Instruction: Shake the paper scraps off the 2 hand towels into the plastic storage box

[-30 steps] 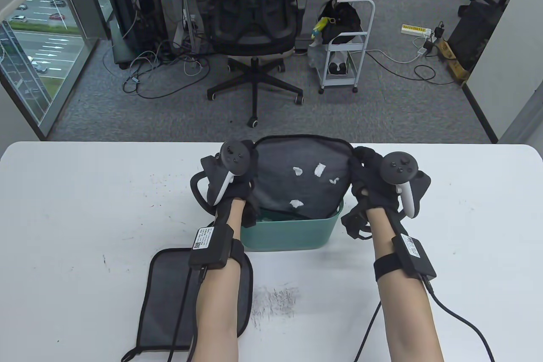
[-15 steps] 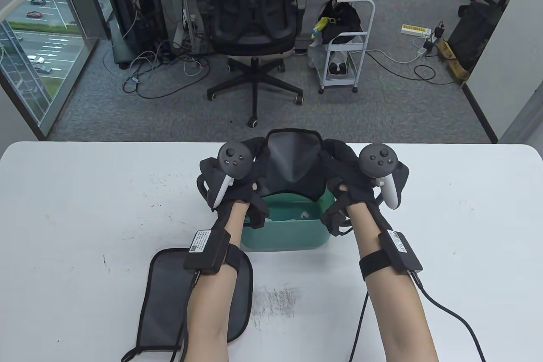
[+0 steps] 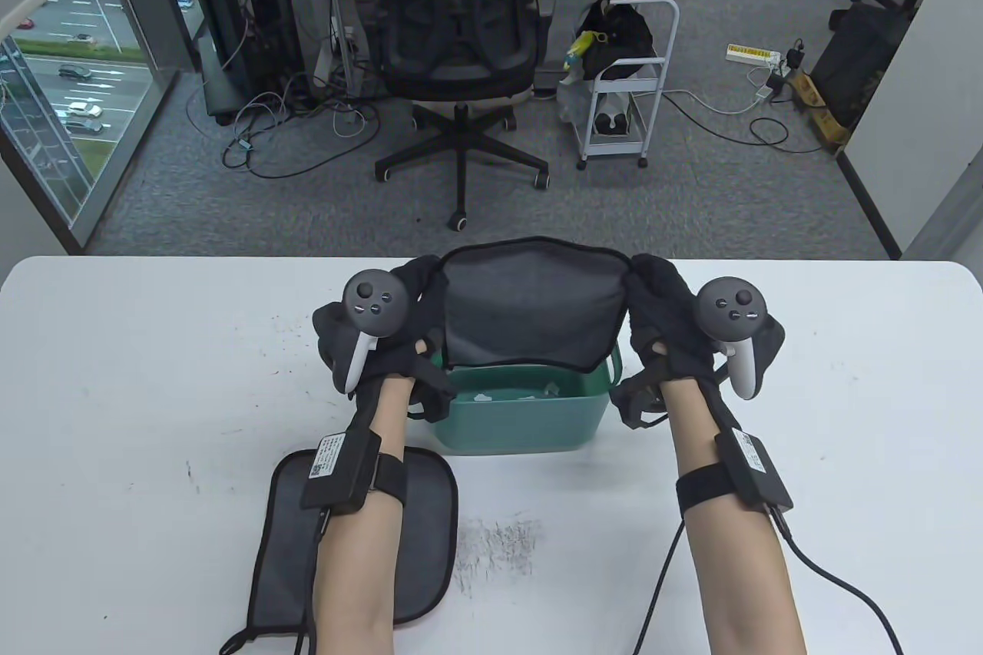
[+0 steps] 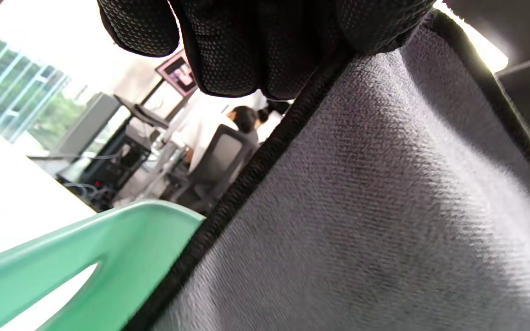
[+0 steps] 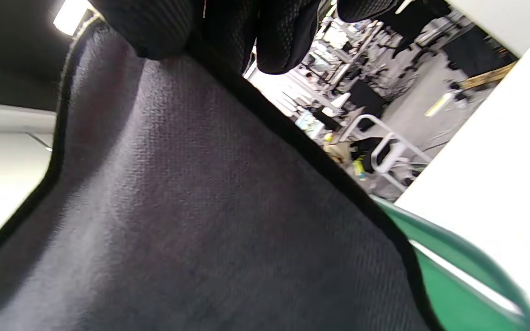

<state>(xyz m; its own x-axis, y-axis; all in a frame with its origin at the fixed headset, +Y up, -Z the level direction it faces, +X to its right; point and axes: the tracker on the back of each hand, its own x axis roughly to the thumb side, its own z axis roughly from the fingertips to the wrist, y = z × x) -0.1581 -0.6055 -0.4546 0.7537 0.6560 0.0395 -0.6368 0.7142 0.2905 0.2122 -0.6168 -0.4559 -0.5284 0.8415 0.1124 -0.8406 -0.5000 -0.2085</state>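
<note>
A grey hand towel [image 3: 530,309] with black trim hangs stretched over the green plastic box [image 3: 522,421]. My left hand [image 3: 418,286] grips its left top corner and my right hand [image 3: 653,286] grips its right top corner. The towel's face shows no scraps. White paper scraps [image 3: 537,390] lie inside the box. In the left wrist view my gloved fingers [image 4: 256,46] clamp the towel [image 4: 361,207] above the box rim [image 4: 108,248]. The right wrist view shows the towel [image 5: 191,220] and box edge [image 5: 453,271]. A second grey towel [image 3: 426,524] lies flat on the table under my left forearm.
The white table [image 3: 138,394] carries scuff marks [image 3: 495,547] near its front middle. A black office chair [image 3: 461,48] and a small white cart [image 3: 626,71] stand on the floor beyond the table's far edge. A cable [image 3: 837,586] trails from my right wrist.
The scraps that lay on the held towel have dropped into the box. My hands came together, slackening the towel, then spread apart and pulled it taut again.
</note>
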